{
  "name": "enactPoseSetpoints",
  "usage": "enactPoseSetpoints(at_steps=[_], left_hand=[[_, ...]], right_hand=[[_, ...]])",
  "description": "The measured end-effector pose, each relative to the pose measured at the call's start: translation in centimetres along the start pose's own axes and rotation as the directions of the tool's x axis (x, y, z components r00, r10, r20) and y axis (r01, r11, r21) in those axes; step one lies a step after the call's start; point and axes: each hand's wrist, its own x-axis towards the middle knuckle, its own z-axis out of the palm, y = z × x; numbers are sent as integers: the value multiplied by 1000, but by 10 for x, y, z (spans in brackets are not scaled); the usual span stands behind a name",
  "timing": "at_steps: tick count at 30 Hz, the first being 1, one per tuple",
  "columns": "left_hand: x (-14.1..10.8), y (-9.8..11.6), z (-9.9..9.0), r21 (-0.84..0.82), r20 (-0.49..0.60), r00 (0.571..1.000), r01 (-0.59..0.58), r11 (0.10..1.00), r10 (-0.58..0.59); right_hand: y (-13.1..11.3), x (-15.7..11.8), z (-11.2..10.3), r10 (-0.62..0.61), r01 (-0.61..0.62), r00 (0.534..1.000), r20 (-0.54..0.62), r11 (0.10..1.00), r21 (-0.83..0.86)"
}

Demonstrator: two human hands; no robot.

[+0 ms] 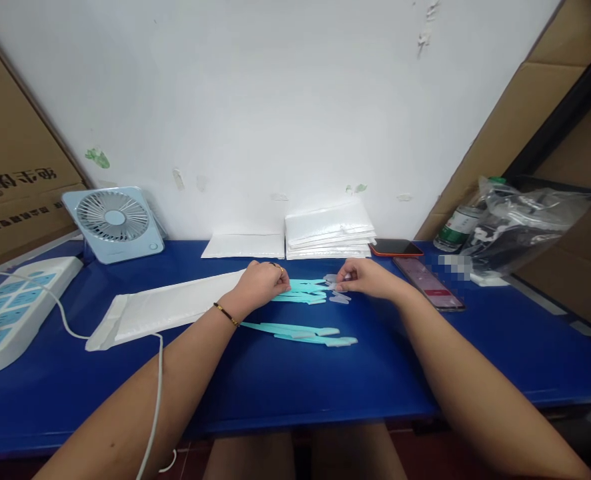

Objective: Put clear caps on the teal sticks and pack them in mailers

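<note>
My left hand (264, 285), with a ring and a dark bracelet, has its fingers closed over the left end of several turquoise sticks (303, 291). My right hand (358, 277) pinches at a small group of translucent pieces (339, 297) beside the sticks' right ends; what lies between its fingertips is too small to name. Nearer the front edge, more turquoise sticks (300, 333) with pale tips lie on the blue table. A long white padded envelope (170, 308) extends left from behind my left hand.
White envelopes (328, 230) are stacked against the wall. Two phones (396, 248) (433, 283), a bottle (458, 227) and a clear plastic bag (515, 227) stand or lie right. A fan (115, 223), a power strip (18, 310) and a white cable (159, 380) are left.
</note>
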Motion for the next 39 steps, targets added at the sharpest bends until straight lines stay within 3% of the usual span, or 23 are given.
enactPoseSetpoints(at_steps=[4,7,10,13,18,22,26,29,32,36,39], left_hand=[[-7,4,-10,-137,25,999,-42,990,45],[-16,9,-18,-232,165,980,-68,970,108],[-21,13,-19,-283,270,953,-59,957,139],[-22,17,-16,-301,317,936,-57,952,156],[-21,25,-13,-291,307,932,-100,951,192],[-17,24,-12,-108,143,974,-159,981,173],[-10,14,-10,84,20,997,-78,993,77],[-11,8,-13,17,12,999,-40,999,40],[-19,10,-24,-132,137,987,-68,989,87],[-29,15,-32,-183,441,888,-51,982,128],[-30,16,-29,-149,490,867,-21,989,93]], right_hand=[[-13,-8,-5,-82,82,996,-30,997,10],[-34,-18,-5,-180,172,975,130,983,66],[-51,-24,2,-251,253,909,333,967,37],[-59,-25,11,-242,272,892,382,962,-26],[-59,-24,11,-230,265,926,298,961,-80],[-47,-21,2,-210,224,968,141,971,-89],[-25,-13,-5,-106,102,994,-19,986,-130],[-14,-10,-7,-50,39,995,-81,991,-131],[-18,-12,-7,-71,67,995,-63,995,-68],[-40,-21,-2,-180,175,980,80,982,67],[-58,-23,9,-274,257,938,211,961,104]])
